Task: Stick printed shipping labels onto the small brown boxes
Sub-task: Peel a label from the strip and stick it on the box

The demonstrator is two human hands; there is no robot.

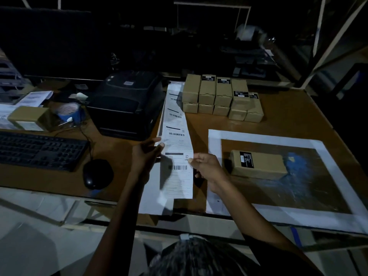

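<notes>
A long white strip of printed shipping labels (177, 136) runs from the back of the desk toward me, its near end lifted off the surface. My left hand (146, 156) pinches the strip's left edge, just above the nearest label. My right hand (207, 166) pinches the right edge of that nearest label (178, 176). One small brown box (258, 165) with a black sticker lies flat inside a white-bordered work mat (215, 144) to the right. Several more small brown boxes (223, 98) are stacked at the back of the desk.
A black label printer (127, 104) stands left of the strip. A keyboard (39, 150) and mouse (97, 174) lie at the left, with a blue tape roll (68, 112) and another brown box (29, 117) behind. The desk's front edge (119, 202) is close to me.
</notes>
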